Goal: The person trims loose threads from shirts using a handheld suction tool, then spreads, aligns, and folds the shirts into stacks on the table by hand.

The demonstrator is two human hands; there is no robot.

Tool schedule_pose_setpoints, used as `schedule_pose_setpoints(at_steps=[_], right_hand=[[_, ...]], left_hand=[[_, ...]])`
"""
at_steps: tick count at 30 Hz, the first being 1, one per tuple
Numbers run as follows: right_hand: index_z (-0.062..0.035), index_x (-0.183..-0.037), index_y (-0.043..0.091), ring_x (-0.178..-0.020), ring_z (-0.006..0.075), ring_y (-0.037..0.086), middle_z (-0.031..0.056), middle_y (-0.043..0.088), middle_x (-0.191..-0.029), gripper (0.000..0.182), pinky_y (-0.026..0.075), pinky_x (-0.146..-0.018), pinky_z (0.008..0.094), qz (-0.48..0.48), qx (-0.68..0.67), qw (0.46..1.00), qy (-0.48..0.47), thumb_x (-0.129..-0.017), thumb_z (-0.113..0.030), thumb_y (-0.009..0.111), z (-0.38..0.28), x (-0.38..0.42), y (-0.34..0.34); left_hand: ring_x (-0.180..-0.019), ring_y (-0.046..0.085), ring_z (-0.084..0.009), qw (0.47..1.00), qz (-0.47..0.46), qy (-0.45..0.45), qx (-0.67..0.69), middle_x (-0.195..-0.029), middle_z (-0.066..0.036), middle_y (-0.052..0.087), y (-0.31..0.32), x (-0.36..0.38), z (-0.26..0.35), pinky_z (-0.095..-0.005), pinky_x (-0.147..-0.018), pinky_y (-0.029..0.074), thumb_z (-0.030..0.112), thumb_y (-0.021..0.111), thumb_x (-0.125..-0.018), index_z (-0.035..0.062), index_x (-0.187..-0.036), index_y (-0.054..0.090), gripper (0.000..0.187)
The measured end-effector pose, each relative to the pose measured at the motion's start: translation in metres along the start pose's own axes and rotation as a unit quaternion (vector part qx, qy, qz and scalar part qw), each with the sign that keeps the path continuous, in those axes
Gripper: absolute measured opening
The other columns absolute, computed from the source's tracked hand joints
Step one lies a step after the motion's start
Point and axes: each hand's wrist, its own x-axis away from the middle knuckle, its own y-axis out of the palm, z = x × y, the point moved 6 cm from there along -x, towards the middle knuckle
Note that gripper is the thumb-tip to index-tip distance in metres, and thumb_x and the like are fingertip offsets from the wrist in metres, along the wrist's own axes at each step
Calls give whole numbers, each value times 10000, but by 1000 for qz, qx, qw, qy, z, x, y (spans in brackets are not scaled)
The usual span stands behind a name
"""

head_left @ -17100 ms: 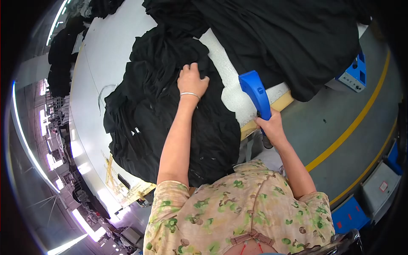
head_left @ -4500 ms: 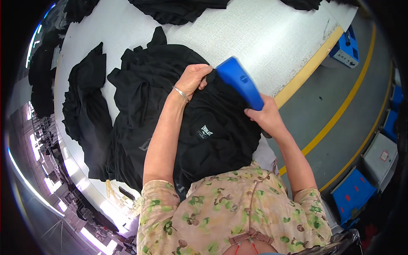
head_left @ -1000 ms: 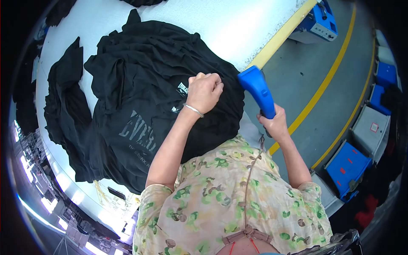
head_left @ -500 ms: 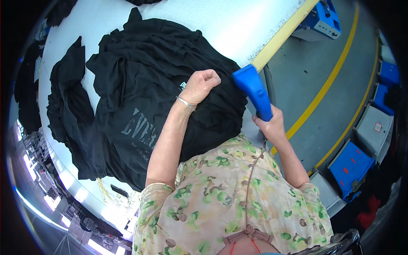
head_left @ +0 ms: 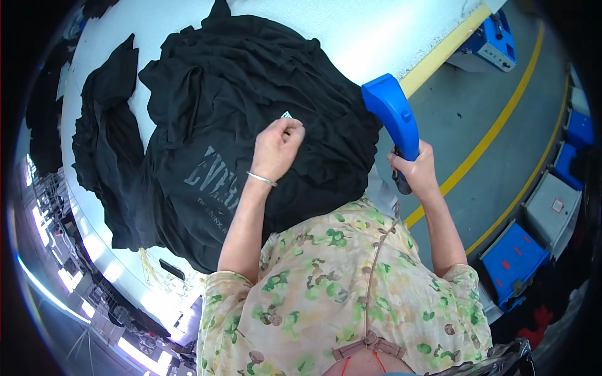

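Black garments (head_left: 207, 94) lie in a rumpled heap in front of me, with pale grey printed lettering (head_left: 216, 178) on the fabric. My left hand (head_left: 278, 144) is over the heap with its fingers curled closed; what they hold, if anything, is hidden. Just beyond its knuckles a small white label (head_left: 286, 115) shows. My right hand (head_left: 418, 168) grips the handle of a blue handheld device (head_left: 392, 106) with a broad, flared head. That head is at the right side of the heap, near the table's corner.
The white table (head_left: 351, 31) has a yellowish edge (head_left: 445, 50). Past it, a blue-and-white machine (head_left: 489, 47) stands on the grey floor with yellow lines. Blue and grey bins (head_left: 514, 257) line the right. A dark flat object (head_left: 172, 269) lies at the near left edge.
My left hand has drawn back towards me, down and left across the fabric. The blue device has tilted and shifted right in my right hand. The whole view has also shifted slightly.
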Motion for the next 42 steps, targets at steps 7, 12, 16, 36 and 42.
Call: schedule_pose_setpoints(at_steps=[7, 12, 16, 36, 42], right_hand=[[-30, -819, 592, -625, 78, 545, -25, 567, -688, 156, 455, -598, 278, -68, 0, 998, -16, -751, -24, 732, -21, -12, 38], [-25, -846, 609, -648, 101, 574, 11, 601, -737, 131, 469, -618, 278, -117, -39, 992, -41, -749, -7, 696, -47, -18, 64], [-21, -883, 601, -709, 98, 530, -2, 564, -747, 178, 453, -675, 285, -160, -19, 983, -89, -720, -18, 671, -83, -21, 96], [2, -1011, 624, -723, 150, 532, 46, 600, -797, 317, 475, -732, 297, -337, 44, 921, -190, -696, 8, 587, -82, -32, 136], [13, -1001, 633, -795, 150, 628, 65, 663, -844, 298, 504, -779, 300, -303, 36, 946, -113, -707, -12, 595, -80, -40, 127]], left_hand=[[-765, 573, -359, 967, 82, 145, -192, -821, -141, 569, 10, 29, 20, -414, -710, 469, 85, 764, -729, -4, -844, 569, 244], [-697, 532, -347, 936, 183, 183, -239, -753, -126, 515, -14, 50, 27, -400, -634, 432, -41, 698, -637, 43, -761, 511, 239], [-657, 507, -315, 913, 187, 239, -273, -713, -103, 473, -15, 61, 35, -393, -604, 408, -70, 695, -593, 67, -746, 505, 279], [-733, 609, -289, 940, 86, 275, -183, -774, -90, 590, 14, 61, 56, -388, -666, 447, 25, 788, -619, 65, -818, 562, 304], [-696, 624, -302, 961, 130, 170, -173, -742, -97, 583, -3, 69, 43, -388, -639, 481, 33, 772, -700, 71, -852, 544, 276]])
